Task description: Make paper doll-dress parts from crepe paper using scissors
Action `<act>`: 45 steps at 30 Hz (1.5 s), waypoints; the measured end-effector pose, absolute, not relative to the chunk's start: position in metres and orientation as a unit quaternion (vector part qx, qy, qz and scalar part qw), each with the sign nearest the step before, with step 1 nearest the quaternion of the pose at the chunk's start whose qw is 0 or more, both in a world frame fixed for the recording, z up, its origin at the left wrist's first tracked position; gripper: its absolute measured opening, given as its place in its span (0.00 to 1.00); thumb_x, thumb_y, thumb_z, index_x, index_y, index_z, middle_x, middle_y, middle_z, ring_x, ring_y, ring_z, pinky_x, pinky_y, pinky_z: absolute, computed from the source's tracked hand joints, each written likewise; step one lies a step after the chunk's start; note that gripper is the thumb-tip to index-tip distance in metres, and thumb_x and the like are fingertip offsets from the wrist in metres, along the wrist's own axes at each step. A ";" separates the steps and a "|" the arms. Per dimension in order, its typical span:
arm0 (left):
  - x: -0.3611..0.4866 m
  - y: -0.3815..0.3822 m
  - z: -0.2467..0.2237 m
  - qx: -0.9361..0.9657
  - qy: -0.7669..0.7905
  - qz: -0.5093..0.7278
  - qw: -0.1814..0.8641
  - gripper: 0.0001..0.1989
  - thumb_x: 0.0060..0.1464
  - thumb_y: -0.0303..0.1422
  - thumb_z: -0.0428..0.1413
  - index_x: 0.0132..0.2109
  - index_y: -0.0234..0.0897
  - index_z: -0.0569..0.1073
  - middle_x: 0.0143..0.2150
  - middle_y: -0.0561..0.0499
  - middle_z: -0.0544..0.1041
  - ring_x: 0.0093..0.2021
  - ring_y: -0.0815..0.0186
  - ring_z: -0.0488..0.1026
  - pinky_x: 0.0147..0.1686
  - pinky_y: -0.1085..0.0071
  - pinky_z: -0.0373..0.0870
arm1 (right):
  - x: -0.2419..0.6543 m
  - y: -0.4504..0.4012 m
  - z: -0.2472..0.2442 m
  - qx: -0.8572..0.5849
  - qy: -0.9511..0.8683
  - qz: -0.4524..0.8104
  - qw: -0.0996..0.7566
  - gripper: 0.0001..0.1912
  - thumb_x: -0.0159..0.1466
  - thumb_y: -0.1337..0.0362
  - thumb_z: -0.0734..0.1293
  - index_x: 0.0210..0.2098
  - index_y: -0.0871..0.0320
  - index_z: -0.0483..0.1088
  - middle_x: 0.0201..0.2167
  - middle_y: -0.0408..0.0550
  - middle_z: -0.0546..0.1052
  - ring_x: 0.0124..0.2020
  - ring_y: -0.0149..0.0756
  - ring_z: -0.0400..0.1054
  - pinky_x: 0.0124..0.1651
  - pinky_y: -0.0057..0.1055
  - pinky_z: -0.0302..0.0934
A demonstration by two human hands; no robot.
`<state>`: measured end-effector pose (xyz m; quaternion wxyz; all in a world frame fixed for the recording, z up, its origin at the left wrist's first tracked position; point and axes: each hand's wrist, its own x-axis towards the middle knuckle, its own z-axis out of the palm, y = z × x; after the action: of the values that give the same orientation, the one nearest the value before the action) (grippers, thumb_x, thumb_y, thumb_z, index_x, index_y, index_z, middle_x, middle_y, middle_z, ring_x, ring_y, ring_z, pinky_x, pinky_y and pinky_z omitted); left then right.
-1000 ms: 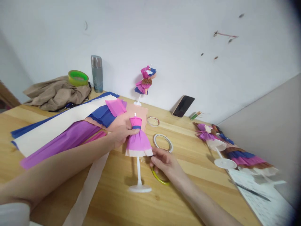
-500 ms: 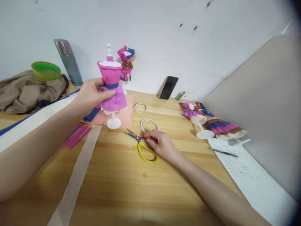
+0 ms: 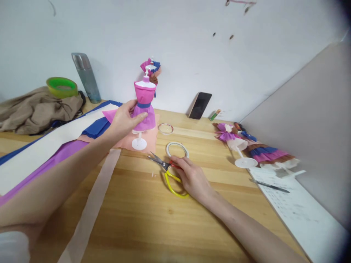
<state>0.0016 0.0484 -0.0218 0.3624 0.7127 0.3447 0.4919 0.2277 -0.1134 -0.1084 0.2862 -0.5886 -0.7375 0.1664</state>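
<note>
Left hand [image 3: 124,118] grips form [image 3: 144,95] at waist, upright, seen against peach sheet [image 3: 152,140]. Right hand [image 3: 196,180] at scissors [image 3: 165,165], near tape [image 3: 177,143]; fingertips partly hidden, closure can't be told. Apparently reaching stage; lifting would call for secure handle hold.

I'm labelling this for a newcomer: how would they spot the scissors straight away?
On the wooden table, find the right hand. Its fingers are on the scissors. Unlike the white ring beyond, they have dark, parted blades and a yellow handle.
</note>
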 end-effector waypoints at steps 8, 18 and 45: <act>-0.013 0.039 -0.039 0.726 0.372 0.484 0.316 0.34 0.45 0.39 0.62 0.59 0.35 0.67 0.58 0.41 0.71 0.56 0.53 0.69 0.55 0.57 0.67 | 0.214 -0.125 -0.088 -0.454 -0.408 0.664 0.431 0.20 0.50 0.55 0.75 0.39 0.56 0.74 0.24 0.42 0.69 0.19 0.27 0.57 0.21 0.25 0.49; -0.022 -0.037 -0.051 0.687 0.454 0.407 0.394 0.12 0.49 0.42 0.59 0.32 0.37 0.78 0.29 0.51 0.77 0.30 0.65 0.70 0.32 0.69 0.68 | 0.206 -0.132 -0.089 -0.390 -0.370 0.751 0.384 0.12 0.49 0.56 0.76 0.31 0.51 0.75 0.23 0.42 0.65 0.21 0.29 0.57 0.23 0.27 0.49; -0.019 -0.028 -0.079 0.590 0.436 0.446 0.513 0.11 0.47 0.40 0.62 0.28 0.35 0.78 0.28 0.50 0.78 0.30 0.68 0.72 0.34 0.73 0.69 | 0.194 -0.142 -0.107 -0.311 -0.268 0.816 0.408 0.18 0.52 0.60 0.77 0.36 0.59 0.68 0.24 0.41 0.68 0.21 0.24 0.60 0.24 0.22 0.51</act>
<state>-0.0189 -0.0281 -0.0793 0.5129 0.5898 0.4358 0.4462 0.1938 -0.1416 -0.1071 0.4077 -0.3112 -0.2676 0.8157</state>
